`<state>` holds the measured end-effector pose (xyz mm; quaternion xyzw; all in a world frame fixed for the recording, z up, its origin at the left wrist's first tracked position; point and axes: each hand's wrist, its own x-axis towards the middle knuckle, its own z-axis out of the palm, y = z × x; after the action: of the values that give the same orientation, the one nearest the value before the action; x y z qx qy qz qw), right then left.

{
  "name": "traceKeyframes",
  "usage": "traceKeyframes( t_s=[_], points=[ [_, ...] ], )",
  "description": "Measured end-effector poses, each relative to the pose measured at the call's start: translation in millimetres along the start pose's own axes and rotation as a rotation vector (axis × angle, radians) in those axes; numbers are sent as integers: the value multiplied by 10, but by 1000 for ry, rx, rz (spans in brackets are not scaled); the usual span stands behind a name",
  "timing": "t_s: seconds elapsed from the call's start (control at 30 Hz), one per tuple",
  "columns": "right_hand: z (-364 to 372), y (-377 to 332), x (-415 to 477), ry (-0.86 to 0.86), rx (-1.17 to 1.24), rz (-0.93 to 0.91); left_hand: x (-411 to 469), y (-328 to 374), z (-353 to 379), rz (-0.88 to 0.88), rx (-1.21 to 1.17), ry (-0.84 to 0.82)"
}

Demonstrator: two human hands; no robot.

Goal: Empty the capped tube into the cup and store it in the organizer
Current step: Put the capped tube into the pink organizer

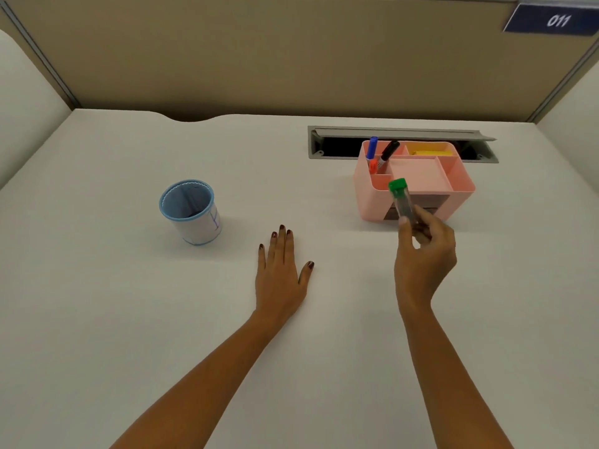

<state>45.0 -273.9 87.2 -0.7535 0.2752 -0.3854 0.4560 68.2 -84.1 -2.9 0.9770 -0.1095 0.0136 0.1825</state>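
Left of centre in the frame: one cup (191, 211), white body with a blue rim and blue line markings, stood upright on the pale desk (113, 286), tilted slightly by the wide lens. A dark item lay inside it; its kind could not be told.

Centre, lower half: the left hand (281, 270) lay palm down, flat on the desk, fingers extended and close together, thumb spread to the right. Nails painted dark red. It held nothing and was well apart from the cup.

Right of centre: the right hand (423, 251) was raised above the desk, thumb and fingers pinching the lower end of the capped tube (403, 204). The tube was clear, with a green cap (397, 184) on its upper end, held nearly upright and leaning slightly left. Dark contents showed faintly through its wall. In the picture it overlapped the front of the organizer; whether it touched could not be told.

Upper right of centre: one pink organizer (460, 186) with several open compartments on top and a drawer recess in front. The rear left compartment held a blue marker (371, 146), a black marker (389, 151) and an orange-capped item (373, 166). A rear compartment held something yellow (432, 152).

Behind the organizer: a grey cable slot (340, 142) sunk into the desk, lid raised.

Upper right corner: a dark blue sign (556, 20) reading 011, mounted on the beige partition (259, 53).
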Motion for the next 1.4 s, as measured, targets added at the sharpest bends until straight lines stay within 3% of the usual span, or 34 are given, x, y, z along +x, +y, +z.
traceKeyframes(
  t_s=[0.5, 1.4],
  points=[
    [340, 208, 1010, 242, -106, 20, 13, -19, 96, 2, 69, 23],
    [426, 313, 1239, 194, -238, 127, 14, -3, 64, -3, 32, 13]
  ],
)
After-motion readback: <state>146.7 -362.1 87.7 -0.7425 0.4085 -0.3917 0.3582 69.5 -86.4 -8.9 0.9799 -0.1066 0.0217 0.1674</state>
